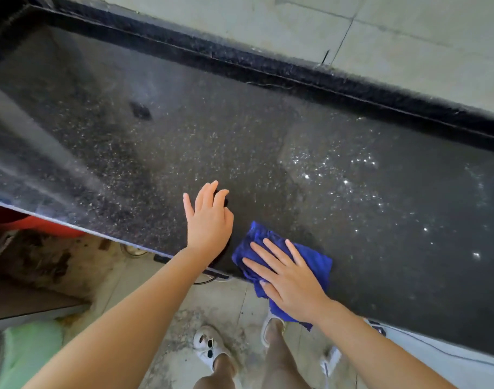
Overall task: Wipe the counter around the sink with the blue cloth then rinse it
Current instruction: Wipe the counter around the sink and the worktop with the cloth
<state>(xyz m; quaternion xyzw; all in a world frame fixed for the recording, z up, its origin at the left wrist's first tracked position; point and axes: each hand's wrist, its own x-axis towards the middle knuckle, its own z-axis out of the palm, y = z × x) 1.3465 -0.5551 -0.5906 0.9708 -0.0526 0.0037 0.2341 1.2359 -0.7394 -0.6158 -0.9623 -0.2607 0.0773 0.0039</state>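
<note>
The right hand (286, 279) lies flat on the cloth (310, 261), fingers (273, 249) straight and spread, pressing it onto the dark speckled worktop (240, 141) right at the near edge; a flat palm probably serves to keep the whole cloth in contact as it slides. Part of the cloth hangs past the edge below the wrist. The left hand (209, 220) rests just beside it on the worktop, fingers relaxed and slightly bent, holding nothing (likely bracing the body while the other arm wipes). Wet patches glint to the right (352, 175), so that stretch seems damp, while the left side looks drier. No sink or tap is in view, so the rinse step looks some way off. A raised black lip (268, 68) bounds the worktop against the tiled wall (408, 32). Nothing stands on the surface in the cloth's way. Below are sandalled feet (209, 346) and a grimy floor (234, 304), with something red (29, 220) under the left edge.
</note>
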